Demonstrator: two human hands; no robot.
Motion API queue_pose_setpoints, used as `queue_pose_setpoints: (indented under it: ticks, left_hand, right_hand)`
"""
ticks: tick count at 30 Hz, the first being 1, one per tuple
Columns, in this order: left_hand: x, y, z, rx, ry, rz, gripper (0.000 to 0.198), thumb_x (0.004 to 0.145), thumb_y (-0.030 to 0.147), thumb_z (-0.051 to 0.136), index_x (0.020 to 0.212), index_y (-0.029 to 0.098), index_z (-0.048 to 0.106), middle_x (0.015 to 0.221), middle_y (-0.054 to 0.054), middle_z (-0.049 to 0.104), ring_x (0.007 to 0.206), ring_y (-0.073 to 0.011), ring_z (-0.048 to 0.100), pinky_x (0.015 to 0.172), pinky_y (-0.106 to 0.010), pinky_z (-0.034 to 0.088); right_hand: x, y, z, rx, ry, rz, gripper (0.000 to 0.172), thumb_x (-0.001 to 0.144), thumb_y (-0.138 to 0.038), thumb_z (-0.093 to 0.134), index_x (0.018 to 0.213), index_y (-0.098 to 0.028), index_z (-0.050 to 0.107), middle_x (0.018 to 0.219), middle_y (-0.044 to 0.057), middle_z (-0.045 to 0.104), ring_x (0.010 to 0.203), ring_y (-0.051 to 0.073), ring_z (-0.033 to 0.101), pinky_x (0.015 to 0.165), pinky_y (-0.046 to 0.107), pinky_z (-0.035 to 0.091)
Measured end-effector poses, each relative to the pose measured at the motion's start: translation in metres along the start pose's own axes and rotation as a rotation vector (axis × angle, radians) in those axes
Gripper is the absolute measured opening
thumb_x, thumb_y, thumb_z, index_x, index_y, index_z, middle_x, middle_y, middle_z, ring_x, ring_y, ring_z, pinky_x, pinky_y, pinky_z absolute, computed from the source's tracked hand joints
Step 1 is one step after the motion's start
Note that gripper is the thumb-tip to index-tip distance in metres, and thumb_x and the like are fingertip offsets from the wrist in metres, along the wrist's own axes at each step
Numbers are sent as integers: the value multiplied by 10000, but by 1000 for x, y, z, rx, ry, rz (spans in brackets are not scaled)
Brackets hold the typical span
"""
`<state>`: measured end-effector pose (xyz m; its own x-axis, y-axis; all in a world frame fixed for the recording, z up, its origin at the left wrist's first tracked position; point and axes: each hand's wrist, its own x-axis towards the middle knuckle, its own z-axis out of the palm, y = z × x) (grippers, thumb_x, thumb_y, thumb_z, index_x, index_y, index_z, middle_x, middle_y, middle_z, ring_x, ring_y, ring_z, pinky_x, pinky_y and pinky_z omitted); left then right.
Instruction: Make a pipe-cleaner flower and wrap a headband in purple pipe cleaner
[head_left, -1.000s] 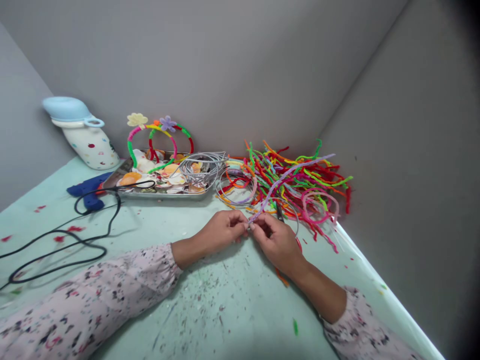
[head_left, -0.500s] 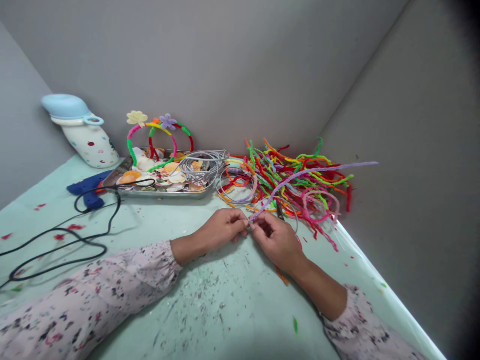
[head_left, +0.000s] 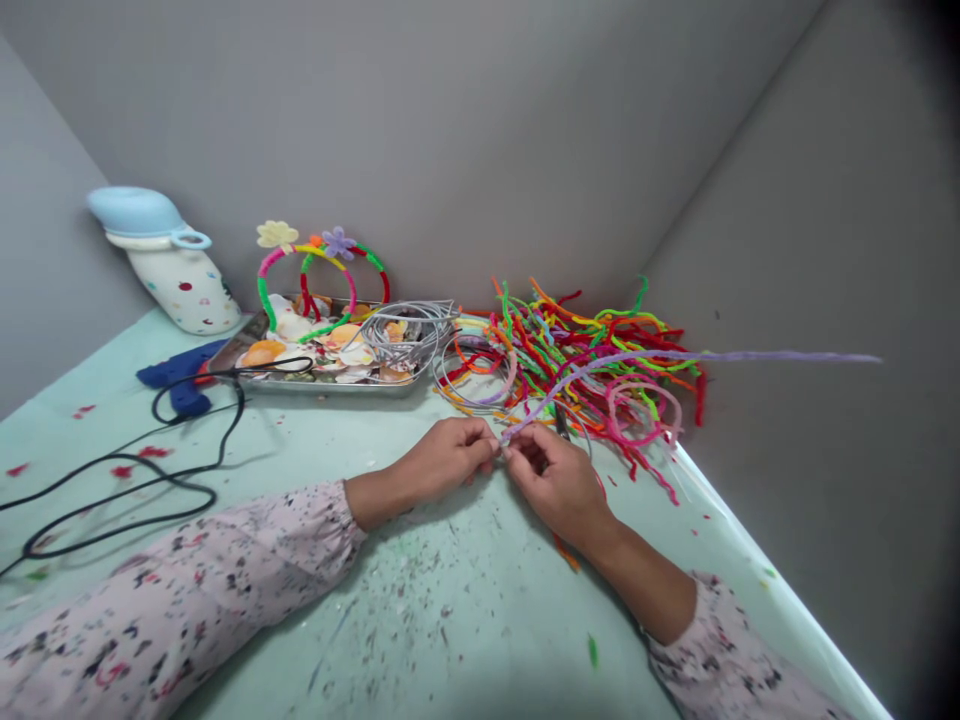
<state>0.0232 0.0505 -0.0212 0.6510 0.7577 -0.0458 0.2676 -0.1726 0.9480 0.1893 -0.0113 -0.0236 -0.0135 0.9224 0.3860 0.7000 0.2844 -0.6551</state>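
A long light-purple pipe cleaner [head_left: 600,366] rises from between my fingertips and arcs out to the right, over the heap and in front of the wall. My right hand [head_left: 559,480] is closed, thumb and index finger pinching it close to its near end. Fingertip to fingertip with it, my left hand [head_left: 454,455] is also closed in a pinch at that same end. The exact grip is small and partly hidden by the fingers. A thin grey wire loop [head_left: 589,435] shows just behind my right hand, beside a dark tool part [head_left: 561,420].
Behind my hands lies a heap of coloured pipe cleaners [head_left: 525,345]. A metal tray [head_left: 337,388] holds paper pieces, coiled grey wire [head_left: 409,335] and two flower-topped headbands [head_left: 306,250]. On the left are a blue glue gun [head_left: 180,375], its black cord [head_left: 221,440] and a bottle [head_left: 184,285].
The purple pipe cleaner's free end has swung lower and reaches much farther right. Both hands stay almost in place, still pinched together.
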Motion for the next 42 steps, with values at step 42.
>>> queue_pose_setpoints:
  ticks: [42]
  left_hand:
    - [9, -1, 0, 78, 61, 37, 220, 748, 208, 447, 545, 164, 520, 540, -3, 504, 536, -120, 427, 524, -248, 309]
  right_hand:
    - [-3, 4, 0, -225, 2, -242, 164, 813, -144, 506, 926, -206, 608, 856, 47, 631, 809, 174, 597, 715, 270, 455]
